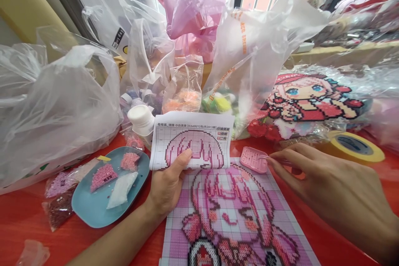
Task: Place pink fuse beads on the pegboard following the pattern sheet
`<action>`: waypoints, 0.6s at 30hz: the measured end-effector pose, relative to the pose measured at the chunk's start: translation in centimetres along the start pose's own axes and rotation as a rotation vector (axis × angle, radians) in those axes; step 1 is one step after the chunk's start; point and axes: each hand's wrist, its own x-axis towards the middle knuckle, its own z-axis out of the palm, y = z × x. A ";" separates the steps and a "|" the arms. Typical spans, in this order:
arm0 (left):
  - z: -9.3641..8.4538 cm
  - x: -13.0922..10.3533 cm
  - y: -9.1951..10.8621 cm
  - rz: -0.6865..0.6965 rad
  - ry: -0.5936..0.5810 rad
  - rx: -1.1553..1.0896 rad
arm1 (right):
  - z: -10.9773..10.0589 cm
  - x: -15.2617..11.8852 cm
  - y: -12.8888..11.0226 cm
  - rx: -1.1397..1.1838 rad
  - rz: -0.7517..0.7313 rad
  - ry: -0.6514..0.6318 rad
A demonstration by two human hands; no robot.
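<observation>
My left hand [170,185] grips a folded paper chart [193,139] with its thumb on the front, showing a pink-haired pattern. Under and below the paper lies a gridded pegboard [230,216] with a bead picture of a pink-haired figure. My right hand [299,174] is at the board's upper right, fingers pinched on a thin tool [277,160], whose tip meets a small pink bead tray [254,159]. The tray rests at the board's top edge and holds pink beads.
On the left, a blue plate [90,212] carries small bead bags. A white bottle [141,119] stands behind the paper. Plastic bags [71,95] crowd the back. A finished bead figure [314,97] and a yellow tape roll [372,151] are at the right.
</observation>
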 end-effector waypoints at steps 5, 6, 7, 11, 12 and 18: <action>-0.2 0.0 -0.1 0.018 -0.038 -0.003 | 0.1 -0.1 0.0 -0.022 -0.003 -0.011; -0.2 0.1 -0.1 0.019 -0.045 -0.005 | 0.1 -0.1 0.0 -0.024 -0.002 -0.016; -0.2 0.1 -0.1 0.021 -0.051 -0.007 | 0.1 0.0 0.0 -0.021 -0.001 -0.018; -0.2 0.1 0.0 0.021 -0.050 -0.005 | 0.2 0.0 -0.3 0.016 0.002 -0.002; -0.2 0.0 0.0 0.021 -0.045 -0.001 | 0.2 0.0 -0.4 0.020 0.005 0.005; -0.2 0.0 0.0 0.015 -0.044 0.015 | 0.6 -0.2 -0.4 0.002 0.010 -0.013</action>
